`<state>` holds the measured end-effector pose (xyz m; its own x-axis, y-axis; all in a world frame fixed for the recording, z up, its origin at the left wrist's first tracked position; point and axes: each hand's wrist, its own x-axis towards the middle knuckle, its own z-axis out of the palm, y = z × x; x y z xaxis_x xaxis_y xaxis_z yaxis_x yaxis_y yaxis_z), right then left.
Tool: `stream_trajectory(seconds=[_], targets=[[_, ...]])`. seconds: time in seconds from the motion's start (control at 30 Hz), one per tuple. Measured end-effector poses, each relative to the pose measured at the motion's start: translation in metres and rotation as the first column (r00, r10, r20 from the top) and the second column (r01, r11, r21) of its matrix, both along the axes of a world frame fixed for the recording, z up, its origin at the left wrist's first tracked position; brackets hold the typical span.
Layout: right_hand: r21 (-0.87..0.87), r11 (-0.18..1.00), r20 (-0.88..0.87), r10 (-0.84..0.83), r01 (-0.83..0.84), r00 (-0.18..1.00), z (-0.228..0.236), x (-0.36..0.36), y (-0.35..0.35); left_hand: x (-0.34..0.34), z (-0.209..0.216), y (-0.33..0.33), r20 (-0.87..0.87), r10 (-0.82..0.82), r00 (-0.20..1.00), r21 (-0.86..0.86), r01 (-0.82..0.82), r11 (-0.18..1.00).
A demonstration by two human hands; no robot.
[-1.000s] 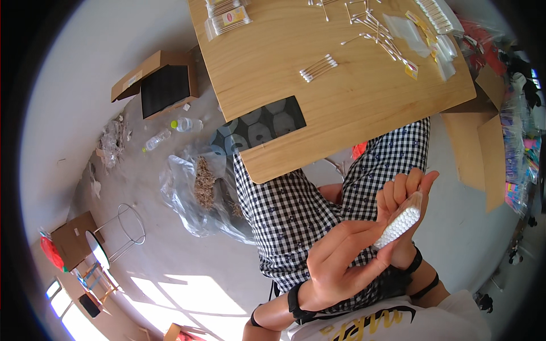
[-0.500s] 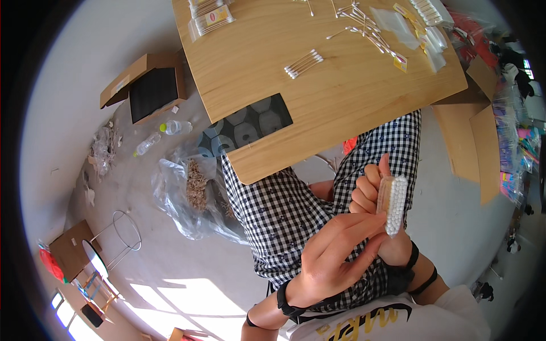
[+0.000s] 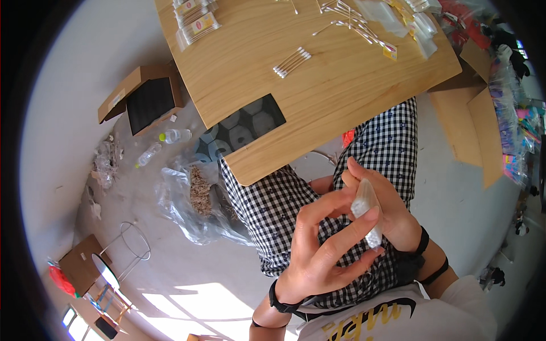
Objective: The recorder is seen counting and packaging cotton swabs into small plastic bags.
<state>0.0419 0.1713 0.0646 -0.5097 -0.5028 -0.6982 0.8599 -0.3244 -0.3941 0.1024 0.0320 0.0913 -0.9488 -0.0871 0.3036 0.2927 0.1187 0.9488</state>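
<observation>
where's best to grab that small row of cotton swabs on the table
I'd pinch the row of cotton swabs at mid-stick, coming from above and closing on its two long outer sides. They lie side by side on the table, nothing on top, and the middle keeps the grip clear of the white tips at both ends.

Packets (image 3: 200, 24) lie far left on the table (image 3: 352, 79), loose swabs (image 3: 364, 33) far right, a swab row (image 3: 292, 62) nearer, between them. Near, a swab pack (image 3: 368, 199) sits between left hand (image 3: 318, 250) and right hand (image 3: 395, 210). Bottles (image 3: 175, 136) lie left on the floor (image 3: 199, 264); a carton (image 3: 455, 122) stands right.
</observation>
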Motion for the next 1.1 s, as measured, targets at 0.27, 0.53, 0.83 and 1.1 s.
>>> stream_trajectory(seconds=[0.27,0.53,0.83,1.1], targets=[[0.095,0.99,0.014,0.108,-0.109,0.994,-0.02,0.004,0.019,-0.008,-0.017,-0.025,-0.028,-0.166,0.986,-0.218,0.156,0.963],[0.063,0.889,-0.449,-0.381,0.454,0.808,-0.008,0.014,-0.009,-0.001,-0.006,0.006,0.205,0.199,0.958,0.022,-0.208,0.978],[-0.25,0.874,0.03,-0.424,0.417,0.905,-0.017,0.007,-0.01,-0.005,0.0,0.025,0.16,0.131,0.978,0.06,-0.142,0.988],[-0.187,0.949,0.088,-0.242,0.255,0.966,-0.007,0.004,-0.005,-0.003,-0.007,0.003,0.149,-0.151,0.977,0.335,0.093,0.937]])
